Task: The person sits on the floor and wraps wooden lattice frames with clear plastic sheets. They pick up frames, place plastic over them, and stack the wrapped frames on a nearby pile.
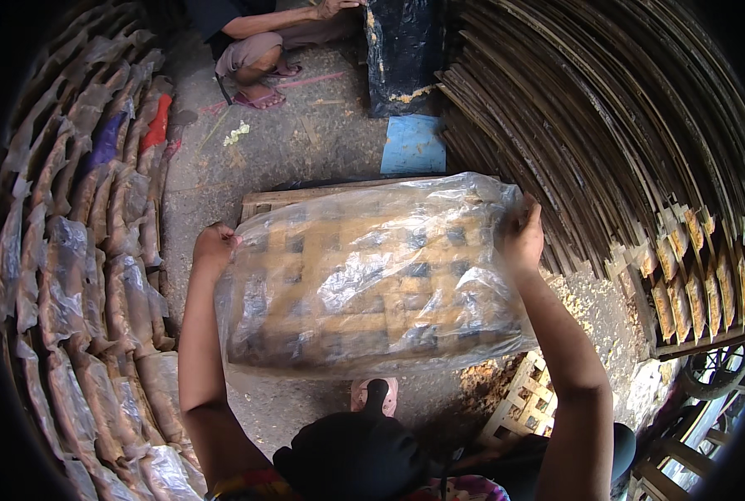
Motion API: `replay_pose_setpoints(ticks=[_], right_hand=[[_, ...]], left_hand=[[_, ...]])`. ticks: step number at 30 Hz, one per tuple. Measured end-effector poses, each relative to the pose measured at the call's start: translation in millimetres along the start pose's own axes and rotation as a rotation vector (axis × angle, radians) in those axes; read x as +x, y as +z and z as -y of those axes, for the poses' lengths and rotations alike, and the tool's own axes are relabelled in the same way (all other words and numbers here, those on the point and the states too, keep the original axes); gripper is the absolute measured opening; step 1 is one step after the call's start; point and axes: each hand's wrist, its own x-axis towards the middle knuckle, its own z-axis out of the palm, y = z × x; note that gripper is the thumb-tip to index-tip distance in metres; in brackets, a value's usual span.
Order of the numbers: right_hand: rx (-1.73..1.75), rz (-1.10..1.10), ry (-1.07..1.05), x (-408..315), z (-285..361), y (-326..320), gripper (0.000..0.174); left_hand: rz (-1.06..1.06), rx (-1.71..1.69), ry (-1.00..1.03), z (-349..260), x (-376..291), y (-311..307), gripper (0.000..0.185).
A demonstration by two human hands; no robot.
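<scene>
A crinkled clear plastic sheet [372, 275] is spread between my two hands at about waist width. My left hand [214, 247] pinches its upper left corner, and my right hand [524, 235], slightly blurred, grips the upper right one. Through the plastic shows a wooden lattice tray [278, 257] of crossed slats with dark gaps. Part of a wooden frame edge [266, 199] sticks out bare at the upper left. The sheet hides most of the tray, so whether plastic and slats touch all over cannot be told.
Plastic-covered stacked layers [72, 269] rise on my left, stacked wooden trays [554, 125] on my right. Ahead, a squatting person [253, 56] holds a black-covered panel [403, 56] near a blue sheet [413, 144]. Another lattice tray [522, 397] lies low right, beside crumbs on the concrete floor [297, 138].
</scene>
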Motion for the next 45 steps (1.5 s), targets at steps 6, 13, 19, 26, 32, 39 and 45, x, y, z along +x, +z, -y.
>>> replay_pose_setpoints(ticks=[6, 13, 19, 26, 32, 39, 45], right_hand=[[-0.097, -0.048, 0.027, -4.8, -5.5, 2.2, 0.041], [-0.282, 0.075, 0.000, 5.7, 14.5, -23.1, 0.049], [-0.604, 0.542, -0.370, -43.4, 49.7, -74.7, 0.059], [0.092, 0.008, 0.178, -81.7, -34.3, -170.6, 0.033], [-0.876, 0.907, 0.929, -279.9, -94.0, -146.8, 0.090], [-0.832, 0.786, 0.955, -319.5, -80.6, -128.4, 0.088], [-0.730, 0.081, 1.042, -172.4, -39.8, -323.9, 0.080]], left_hand=[[-0.189, -0.097, 0.144, -16.6, 11.1, -18.3, 0.016], [-0.228, -0.031, 0.186, -14.3, 30.1, -1.7, 0.050], [0.064, 0.112, 0.551, -112.7, -85.0, -7.2, 0.072], [0.432, 0.100, 0.447, -95.9, -107.4, 7.1, 0.057], [0.346, -0.117, 0.461, -123.2, -104.0, -9.9, 0.043], [0.416, -0.152, 0.599, -161.0, -118.7, -12.9, 0.038], [0.490, -0.108, 0.815, -200.8, -132.0, -32.5, 0.036]])
